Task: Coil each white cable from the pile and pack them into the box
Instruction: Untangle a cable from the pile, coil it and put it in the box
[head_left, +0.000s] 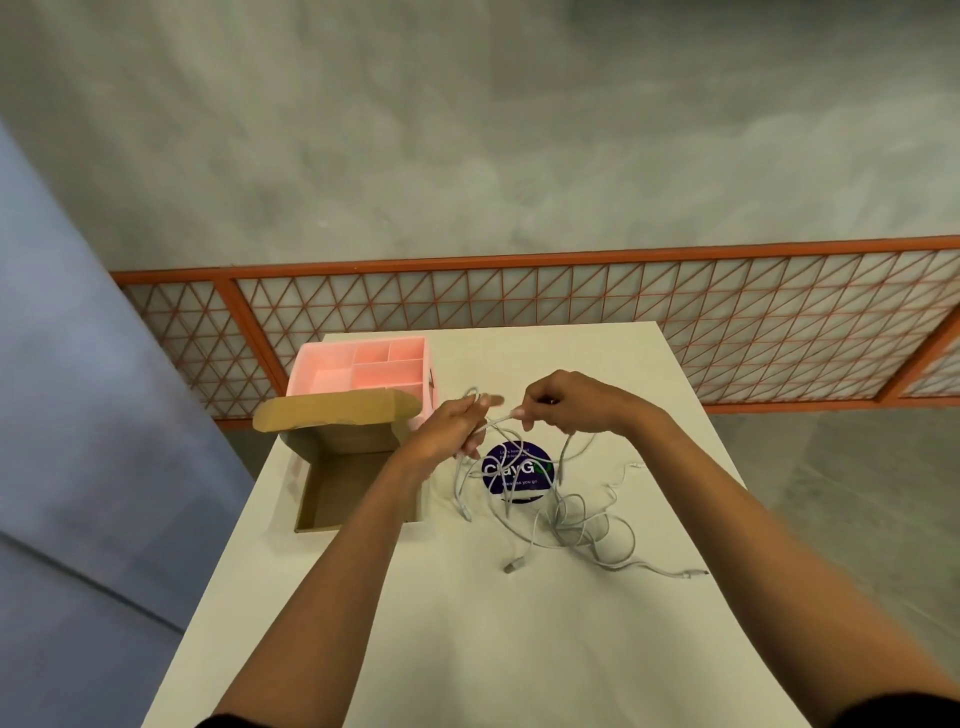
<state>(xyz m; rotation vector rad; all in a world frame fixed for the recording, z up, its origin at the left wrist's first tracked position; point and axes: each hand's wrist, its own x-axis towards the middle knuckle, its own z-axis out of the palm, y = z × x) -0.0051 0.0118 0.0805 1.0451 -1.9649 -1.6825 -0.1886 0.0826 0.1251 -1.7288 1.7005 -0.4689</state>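
Above the white table, my left hand holds loops of a white cable, whose strands hang down from it to the table. My right hand pinches the same cable a short way to the right, and a short stretch of it runs between the two hands. A loose pile of white cables lies on the table below and right of the hands, with plug ends sticking out toward me. An open brown cardboard box stands to the left, beneath my left forearm; the part of its inside that I can see holds nothing.
A pink divided organiser stands behind the box at the table's far left. A round dark blue sticker lies under the cables. The white table ends close behind the organiser; an orange lattice railing runs beyond it.
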